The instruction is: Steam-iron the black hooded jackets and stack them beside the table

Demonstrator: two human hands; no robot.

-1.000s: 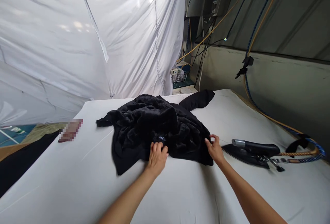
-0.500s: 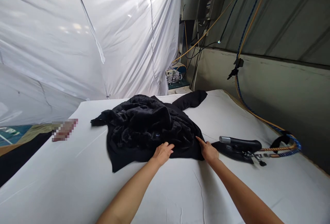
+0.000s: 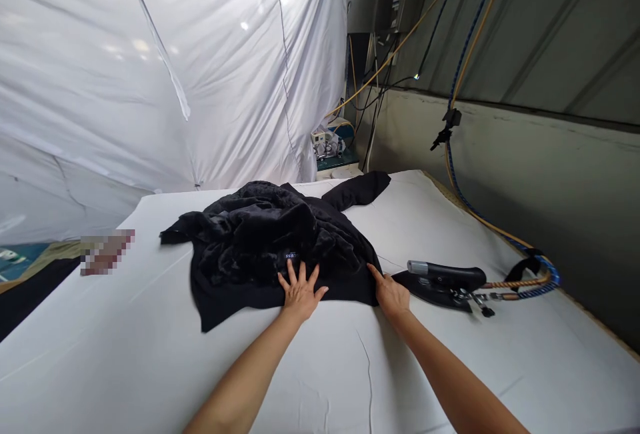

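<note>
A black plush-lined garment (image 3: 250, 241) lies bunched on the white padded table (image 3: 125, 367). One sleeve (image 3: 357, 189) stretches away toward the back right. White letters show on a small dark label (image 3: 291, 256) near its middle. Fingers spread, my left hand (image 3: 301, 294) lies flat on the front border, just below the label. At the right corner my right hand (image 3: 391, 293) pinches the garment's edge, with the index finger lying along it; the thumb is hidden. Just right of that hand rests an iron (image 3: 443, 287) with a black handle.
A blue and orange hose (image 3: 543, 281) runs from the iron up along the right wall. White sheeting (image 3: 225, 87) hangs behind the table. A blurred-out hand (image 3: 107, 253) of another person rests at the left edge. Small equipment (image 3: 327, 144) stands beyond the back edge.
My left hand has shifted slightly left and spread its fingers flat on the garment. My right hand keeps its hold at the corner. The whole view has swung a little to the right.
</note>
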